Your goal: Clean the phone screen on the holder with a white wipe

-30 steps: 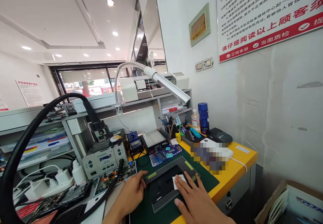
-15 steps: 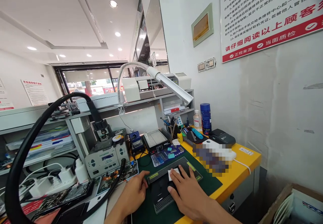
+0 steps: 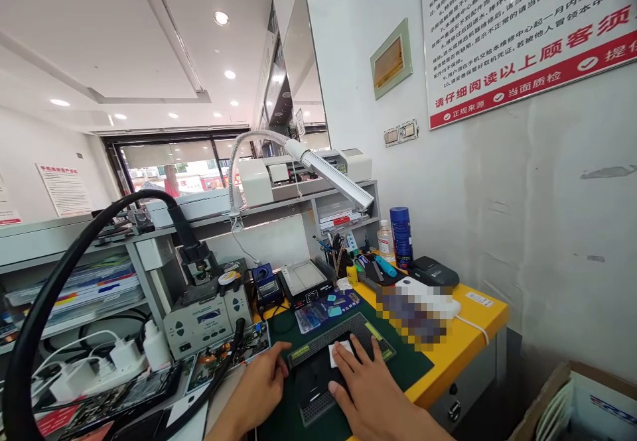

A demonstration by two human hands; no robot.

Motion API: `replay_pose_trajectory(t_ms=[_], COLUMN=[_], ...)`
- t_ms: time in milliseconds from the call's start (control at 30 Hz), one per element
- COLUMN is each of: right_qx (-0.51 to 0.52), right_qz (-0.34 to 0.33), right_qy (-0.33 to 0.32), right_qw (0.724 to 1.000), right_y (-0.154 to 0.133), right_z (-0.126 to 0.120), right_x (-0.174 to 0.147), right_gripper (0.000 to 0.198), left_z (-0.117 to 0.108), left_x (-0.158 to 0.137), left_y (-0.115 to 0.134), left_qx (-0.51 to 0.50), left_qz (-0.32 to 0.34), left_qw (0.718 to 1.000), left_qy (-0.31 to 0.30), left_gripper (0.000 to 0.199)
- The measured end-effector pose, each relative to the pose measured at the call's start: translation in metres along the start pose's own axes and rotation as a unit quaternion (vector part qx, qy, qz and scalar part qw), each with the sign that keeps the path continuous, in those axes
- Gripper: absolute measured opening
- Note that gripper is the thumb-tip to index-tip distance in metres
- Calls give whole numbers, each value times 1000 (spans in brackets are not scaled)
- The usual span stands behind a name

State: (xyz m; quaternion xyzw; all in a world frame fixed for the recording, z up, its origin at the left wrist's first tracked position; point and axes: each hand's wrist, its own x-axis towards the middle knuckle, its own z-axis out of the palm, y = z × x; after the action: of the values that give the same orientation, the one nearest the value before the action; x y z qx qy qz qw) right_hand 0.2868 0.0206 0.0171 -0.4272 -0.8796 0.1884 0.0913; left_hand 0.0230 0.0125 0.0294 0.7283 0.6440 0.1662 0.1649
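My right hand [image 3: 365,378] lies flat with its fingers spread over a black flat panel [image 3: 311,382], perhaps a phone part. Under its index and middle fingertips is a small white wipe [image 3: 333,356], partly covered. The panel rests on a grey perforated tray [image 3: 321,409] with yellow-green labels. At the tray's left side, my left hand [image 3: 259,388] has loosely curled fingers, closed, with nothing visible in them; whether it touches the tray I cannot tell. A dark green mat [image 3: 415,365] lies below everything.
A grey rework station [image 3: 206,325] stands to the left, its black hose [image 3: 64,255] arching across the near left. Circuit boards [image 3: 209,361] lie beside my left forearm. Behind the mat are a heating plate [image 3: 301,278] and pen holder [image 3: 338,255]. A white device [image 3: 428,295] lies right.
The camera view has shifted slightly, so the whole scene sits a little further left and lower. My right hand keeps its fingers on the wipe; my left hand stays by the tray.
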Motion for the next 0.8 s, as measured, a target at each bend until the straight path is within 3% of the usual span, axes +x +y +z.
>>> replay_pose_trajectory(t_ms=[367,800], right_qx=[4,-18], right_qz=[-13,-1], right_qy=[3,-19], right_qw=[1000,1000], right_y=[6,-22], right_z=[10,-10], right_x=[-23,8], right_gripper=[69,78], left_z=[3,5], left_x=[3,3], left_y=[-7,-7], left_qx=[-16,-3], left_qz=[17,15], left_qw=[1000,1000], left_qy=[-11,7], left_gripper=[47,48])
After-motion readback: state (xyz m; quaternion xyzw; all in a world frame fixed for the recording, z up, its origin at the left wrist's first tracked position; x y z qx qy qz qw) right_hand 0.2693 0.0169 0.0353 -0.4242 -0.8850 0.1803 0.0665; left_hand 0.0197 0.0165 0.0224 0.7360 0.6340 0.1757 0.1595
